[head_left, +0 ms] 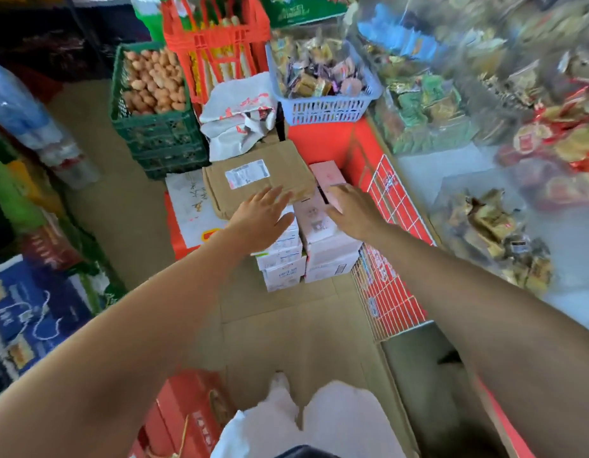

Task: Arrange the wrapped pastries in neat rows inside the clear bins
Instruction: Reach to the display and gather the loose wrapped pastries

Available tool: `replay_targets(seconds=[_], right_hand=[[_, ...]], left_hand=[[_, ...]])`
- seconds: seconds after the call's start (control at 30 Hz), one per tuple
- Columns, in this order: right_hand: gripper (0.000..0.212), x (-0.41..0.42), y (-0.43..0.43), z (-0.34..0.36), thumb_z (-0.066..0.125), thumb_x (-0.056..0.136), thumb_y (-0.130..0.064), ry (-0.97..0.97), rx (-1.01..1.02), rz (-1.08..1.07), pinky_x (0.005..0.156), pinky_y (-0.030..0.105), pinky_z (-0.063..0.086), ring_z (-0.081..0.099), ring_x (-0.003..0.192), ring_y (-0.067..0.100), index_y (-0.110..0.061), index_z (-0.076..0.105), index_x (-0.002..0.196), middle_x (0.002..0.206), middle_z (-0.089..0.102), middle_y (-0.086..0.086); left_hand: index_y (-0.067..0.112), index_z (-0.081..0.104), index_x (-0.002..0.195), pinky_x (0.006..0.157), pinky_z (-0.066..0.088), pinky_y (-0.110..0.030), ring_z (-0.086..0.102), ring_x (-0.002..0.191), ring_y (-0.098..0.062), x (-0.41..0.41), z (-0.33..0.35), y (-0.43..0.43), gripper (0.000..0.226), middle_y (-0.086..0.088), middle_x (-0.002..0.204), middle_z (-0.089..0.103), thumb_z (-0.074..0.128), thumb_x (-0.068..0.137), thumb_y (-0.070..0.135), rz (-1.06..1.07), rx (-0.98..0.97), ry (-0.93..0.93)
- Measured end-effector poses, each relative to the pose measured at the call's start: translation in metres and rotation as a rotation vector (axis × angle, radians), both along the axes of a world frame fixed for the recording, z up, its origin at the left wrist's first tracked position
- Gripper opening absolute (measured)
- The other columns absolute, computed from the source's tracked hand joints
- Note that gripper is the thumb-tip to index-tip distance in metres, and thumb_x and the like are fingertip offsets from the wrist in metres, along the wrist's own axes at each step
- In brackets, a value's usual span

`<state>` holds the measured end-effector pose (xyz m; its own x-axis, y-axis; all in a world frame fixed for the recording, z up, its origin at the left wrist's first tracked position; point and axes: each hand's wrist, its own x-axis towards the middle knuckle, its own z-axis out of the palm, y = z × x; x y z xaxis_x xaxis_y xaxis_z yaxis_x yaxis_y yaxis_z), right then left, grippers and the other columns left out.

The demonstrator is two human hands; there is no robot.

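Noted left hand [263,214] and right hand [352,209], fingers spread, gripping nothing, over stacked cartons [281,262] beside one cardboard box [253,173]. Wrapped pastries [415,107] lay in clear bins [428,140] at right, count blurred; one blue basket [326,107] stood far

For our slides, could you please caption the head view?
Left hand and right hand hover over stacked cartons; clear pastry bins stand right.

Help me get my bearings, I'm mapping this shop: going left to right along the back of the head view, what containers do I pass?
green crate of eggs → red-orange crate → blue basket of wrapped snacks → clear bins holding wrapped pastries
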<state>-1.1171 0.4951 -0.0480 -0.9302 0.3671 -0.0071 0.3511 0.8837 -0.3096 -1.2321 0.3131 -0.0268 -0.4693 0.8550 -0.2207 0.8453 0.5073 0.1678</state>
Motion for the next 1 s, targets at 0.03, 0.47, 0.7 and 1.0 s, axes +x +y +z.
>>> replay_targets(seconds=[0.03, 0.47, 0.7, 1.0], right_hand=[[0.040, 0.000, 0.012, 0.001, 0.053, 0.093, -0.023, 0.001, 0.008, -0.034, 0.088, 0.042, 0.046, 0.056, 0.109, 0.033, -0.009, 0.049, 0.130, 0.124, 0.057, 0.014], [0.043, 0.098, 0.192, 0.015, 0.046, 0.096, -0.031, 0.029, 0.065, -0.575, 0.104, 0.040, 0.029, 0.044, 0.127, 0.026, -0.019, 0.043, 0.137, 0.142, 0.044, 0.004], [0.037, 0.168, 0.246, -0.014, 0.049, 0.091, -0.032, -0.025, -0.100, -0.839, 0.096, 0.040, 0.041, 0.054, 0.114, 0.030, -0.023, 0.053, 0.126, 0.128, 0.055, 0.006], [0.061, 0.205, 0.259, -0.056, 0.057, 0.090, -0.041, -0.193, -0.373, -0.813, 0.112, 0.054, 0.024, 0.011, 0.144, 0.029, -0.024, 0.033, 0.143, 0.156, 0.020, 0.001]], left_hand=[[0.020, 0.013, 0.155, 0.119, 0.008, -0.038, 0.005, 0.150, -0.023, -0.006, 0.002, 0.016, 0.057, -0.004, 0.163, 0.008, 0.025, 0.104, 0.042, -0.034, 0.015, 0.007], [0.018, 0.018, 0.155, 0.118, 0.010, -0.037, 0.008, 0.149, -0.024, 0.020, 0.010, 0.256, 0.055, -0.007, 0.163, 0.009, 0.031, 0.105, 0.037, -0.521, 0.116, -0.032], [0.015, 0.020, 0.153, 0.119, 0.015, -0.037, 0.012, 0.149, -0.027, 0.068, -0.016, 0.355, 0.054, -0.010, 0.162, 0.013, 0.033, 0.104, 0.034, -0.758, 0.083, -0.056], [0.021, 0.022, 0.154, 0.119, 0.008, -0.038, 0.010, 0.149, -0.024, 0.090, -0.040, 0.427, 0.062, -0.006, 0.161, 0.018, 0.039, 0.100, 0.047, -1.037, -0.075, -0.047]])
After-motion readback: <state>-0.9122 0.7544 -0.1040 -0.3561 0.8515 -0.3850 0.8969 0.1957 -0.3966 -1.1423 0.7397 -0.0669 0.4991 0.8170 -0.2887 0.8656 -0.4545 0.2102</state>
